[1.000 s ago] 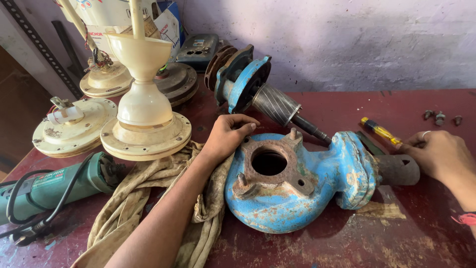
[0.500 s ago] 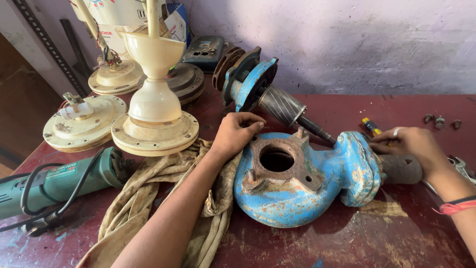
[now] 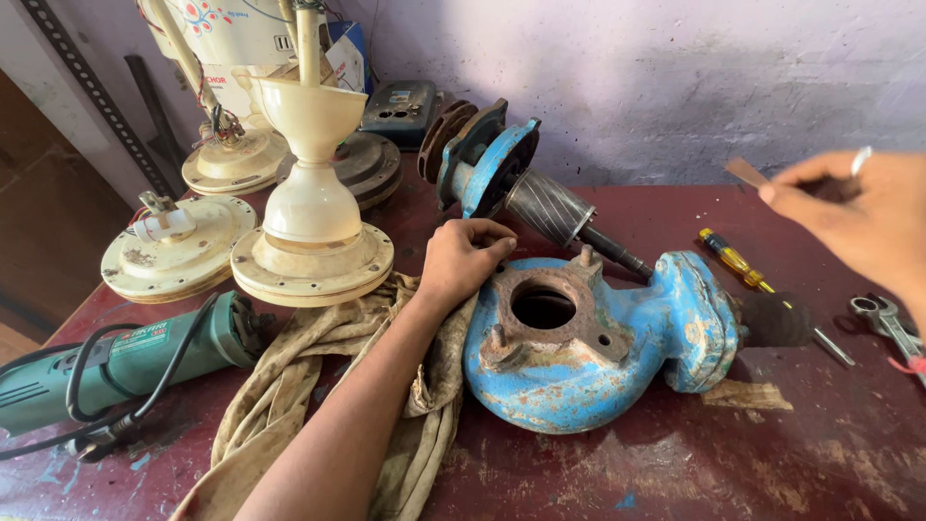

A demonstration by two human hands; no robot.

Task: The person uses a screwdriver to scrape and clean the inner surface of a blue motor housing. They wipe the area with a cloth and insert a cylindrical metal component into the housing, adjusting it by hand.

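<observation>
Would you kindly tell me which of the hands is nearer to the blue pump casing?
Left. The left hand rests against the rusty flange edge of the blue pump casing. The right hand is raised above and to its right, clear of it, pinching a small flat piece.

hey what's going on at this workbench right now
A person is at a dark red workbench with a rusty blue pump housing lying on it. The left hand rests against the housing's rusted flange. The right hand is raised above the bench, pinching a small flat piece. A dirty cloth lies under the left forearm. Nearby are a blue rotor assembly, a yellow-handled screwdriver, a green angle grinder and cream ceiling-fan parts.
</observation>
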